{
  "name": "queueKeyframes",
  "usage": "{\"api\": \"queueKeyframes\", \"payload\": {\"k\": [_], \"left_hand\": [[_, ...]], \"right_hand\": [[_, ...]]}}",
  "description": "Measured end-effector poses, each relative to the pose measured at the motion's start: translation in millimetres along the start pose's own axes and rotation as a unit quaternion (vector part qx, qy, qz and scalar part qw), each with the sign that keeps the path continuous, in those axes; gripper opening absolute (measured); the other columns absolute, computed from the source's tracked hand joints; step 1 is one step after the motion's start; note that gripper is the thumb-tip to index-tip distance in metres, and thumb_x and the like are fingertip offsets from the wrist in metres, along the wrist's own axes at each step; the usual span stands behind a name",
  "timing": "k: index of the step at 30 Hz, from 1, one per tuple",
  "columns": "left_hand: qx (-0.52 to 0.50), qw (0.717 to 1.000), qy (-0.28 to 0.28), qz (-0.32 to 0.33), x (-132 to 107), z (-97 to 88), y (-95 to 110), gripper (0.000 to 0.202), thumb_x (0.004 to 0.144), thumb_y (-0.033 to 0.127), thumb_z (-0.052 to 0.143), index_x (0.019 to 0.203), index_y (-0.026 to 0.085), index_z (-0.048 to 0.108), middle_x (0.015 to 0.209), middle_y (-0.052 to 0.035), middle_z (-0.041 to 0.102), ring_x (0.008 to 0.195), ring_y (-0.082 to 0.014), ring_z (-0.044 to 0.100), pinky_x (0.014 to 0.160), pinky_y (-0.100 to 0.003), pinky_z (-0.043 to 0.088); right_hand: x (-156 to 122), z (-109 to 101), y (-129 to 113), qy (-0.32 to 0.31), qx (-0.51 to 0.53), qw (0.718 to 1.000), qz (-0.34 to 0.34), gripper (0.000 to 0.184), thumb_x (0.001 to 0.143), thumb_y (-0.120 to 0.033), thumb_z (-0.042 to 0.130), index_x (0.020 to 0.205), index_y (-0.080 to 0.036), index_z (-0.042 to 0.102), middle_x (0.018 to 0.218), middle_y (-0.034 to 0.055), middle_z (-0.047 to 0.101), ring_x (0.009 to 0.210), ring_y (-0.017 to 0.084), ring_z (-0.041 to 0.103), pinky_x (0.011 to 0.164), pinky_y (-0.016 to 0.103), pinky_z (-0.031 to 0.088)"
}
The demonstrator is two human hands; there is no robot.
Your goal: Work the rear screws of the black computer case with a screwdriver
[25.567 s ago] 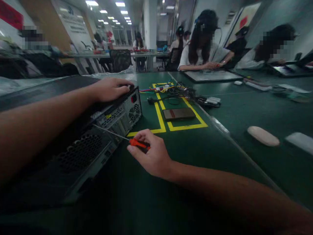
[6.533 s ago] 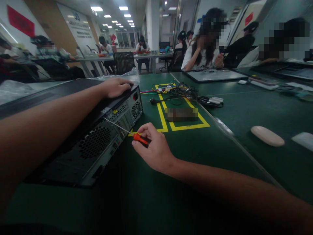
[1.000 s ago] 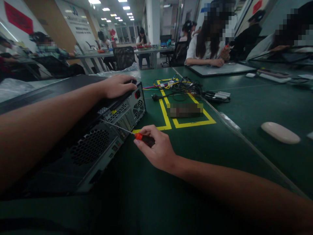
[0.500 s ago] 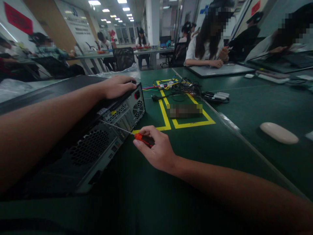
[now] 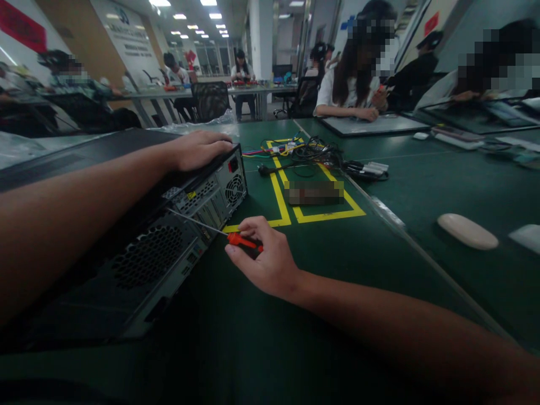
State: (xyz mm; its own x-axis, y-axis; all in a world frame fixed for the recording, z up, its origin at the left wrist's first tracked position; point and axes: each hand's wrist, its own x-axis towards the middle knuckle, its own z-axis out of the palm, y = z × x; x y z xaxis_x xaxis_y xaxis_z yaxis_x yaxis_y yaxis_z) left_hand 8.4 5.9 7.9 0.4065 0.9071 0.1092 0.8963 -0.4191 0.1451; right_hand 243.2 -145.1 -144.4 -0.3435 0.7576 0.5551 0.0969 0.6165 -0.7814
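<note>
A black desktop computer case [image 5: 211,205] lies on the table at the left, its rear panel with vents, slots and a fan grille turned toward the right. My left hand [image 5: 200,150] rests flat on the case's upper face near the rear edge, fingers stretched out. An orange and black screwdriver [image 5: 242,242] is in my right hand [image 5: 270,259], fingers closed round its handle. The shaft runs up and left to the rear panel, above the large honeycomb vent. Whether a screw sits under the tip is too small to tell.
A tangle of cables [image 5: 318,152] lies beyond the case by yellow tape marks [image 5: 331,217], with a blurred-out box [image 5: 316,193] among them. A whitish oval object [image 5: 467,231] is at the right. Co-workers sit across the table and behind.
The screwdriver handle has turned in my right hand, showing more orange. The whole view has shifted slightly; my left hand stays on the case and the tip remains at the rear panel.
</note>
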Motion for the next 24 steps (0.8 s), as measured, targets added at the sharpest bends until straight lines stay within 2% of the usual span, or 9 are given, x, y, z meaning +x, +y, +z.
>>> {"api": "queueKeyframes", "payload": {"k": [4, 7, 10, 12, 17, 21, 24], "left_hand": [[-0.005, 1.000, -0.011, -0.006, -2.3, -2.6, 3.2, 0.080, 0.114, 0.066, 0.028, 0.157, 0.013, 0.069, 0.167, -0.0049, 0.071, 0.155, -0.0309, 0.060, 0.142, -0.045, 0.036], [-0.002, 1.000, -0.017, -0.001, -2.3, -3.2, 4.2, 0.079, 0.115, 0.062, 0.027, 0.156, 0.011, 0.070, 0.165, -0.0087, 0.072, 0.153, -0.0345, 0.060, 0.140, -0.050, 0.038], [0.003, 1.000, -0.007, -0.002, 0.3, -2.0, 2.3, 0.082, 0.113, 0.059, 0.028, 0.164, 0.005, 0.065, 0.174, -0.0132, 0.065, 0.160, -0.0349, 0.055, 0.142, -0.048, 0.035], [0.007, 1.000, -0.007, -0.017, 3.4, -0.4, -1.1, 0.086, 0.108, 0.059, 0.032, 0.169, 0.006, 0.062, 0.178, -0.0153, 0.062, 0.163, -0.0366, 0.054, 0.143, -0.049, 0.036], [-0.007, 1.000, 0.012, -0.022, 10.4, 3.5, -10.6, 0.085, 0.096, 0.064, 0.043, 0.166, 0.024, 0.071, 0.168, -0.0113, 0.072, 0.160, -0.0408, 0.059, 0.139, -0.053, 0.042], [-0.002, 1.000, 0.017, -0.020, 10.8, 4.6, -11.4, 0.087, 0.095, 0.064, 0.042, 0.165, 0.022, 0.072, 0.166, -0.0132, 0.072, 0.159, -0.0407, 0.060, 0.138, -0.053, 0.042], [-0.007, 1.000, 0.017, -0.018, 10.8, 5.2, -10.9, 0.084, 0.093, 0.063, 0.045, 0.165, 0.027, 0.072, 0.162, -0.0107, 0.076, 0.161, -0.0411, 0.059, 0.138, -0.056, 0.042]], "right_hand": [[0.6, 1.0, 0.2, -0.003, -0.001, 1.000, -0.003, 0.013, 0.104, -0.036, 0.076, 0.108, -0.028, 0.066, 0.104, 0.0023, 0.081, 0.089, 0.020, 0.076, 0.088, 0.038, 0.063], [1.1, 1.2, 0.3, -0.007, -0.001, 1.000, 0.006, 0.014, 0.105, -0.037, 0.077, 0.109, -0.027, 0.066, 0.104, 0.0025, 0.081, 0.089, 0.021, 0.077, 0.088, 0.037, 0.063], [1.1, 1.3, 0.8, -0.008, 0.000, 1.000, 0.010, 0.015, 0.105, -0.036, 0.078, 0.110, -0.027, 0.067, 0.106, 0.0030, 0.082, 0.091, 0.021, 0.078, 0.089, 0.037, 0.064], [1.0, 1.4, 1.2, -0.008, 0.001, 1.000, 0.012, 0.015, 0.105, -0.036, 0.078, 0.110, -0.027, 0.067, 0.106, 0.0032, 0.082, 0.092, 0.021, 0.078, 0.090, 0.038, 0.064], [1.2, 1.2, 1.7, -0.007, 0.004, 1.000, 0.002, 0.014, 0.106, -0.036, 0.077, 0.110, -0.027, 0.067, 0.105, 0.0031, 0.081, 0.093, 0.021, 0.078, 0.090, 0.039, 0.063], [1.3, 0.9, 1.2, -0.007, 0.005, 1.000, 0.003, 0.014, 0.106, -0.036, 0.078, 0.110, -0.027, 0.067, 0.105, 0.0029, 0.081, 0.091, 0.021, 0.078, 0.089, 0.038, 0.063], [1.6, 0.8, 1.0, -0.008, 0.004, 1.000, 0.007, 0.016, 0.106, -0.037, 0.079, 0.110, -0.027, 0.067, 0.105, 0.0027, 0.082, 0.090, 0.021, 0.077, 0.088, 0.038, 0.063]]}}
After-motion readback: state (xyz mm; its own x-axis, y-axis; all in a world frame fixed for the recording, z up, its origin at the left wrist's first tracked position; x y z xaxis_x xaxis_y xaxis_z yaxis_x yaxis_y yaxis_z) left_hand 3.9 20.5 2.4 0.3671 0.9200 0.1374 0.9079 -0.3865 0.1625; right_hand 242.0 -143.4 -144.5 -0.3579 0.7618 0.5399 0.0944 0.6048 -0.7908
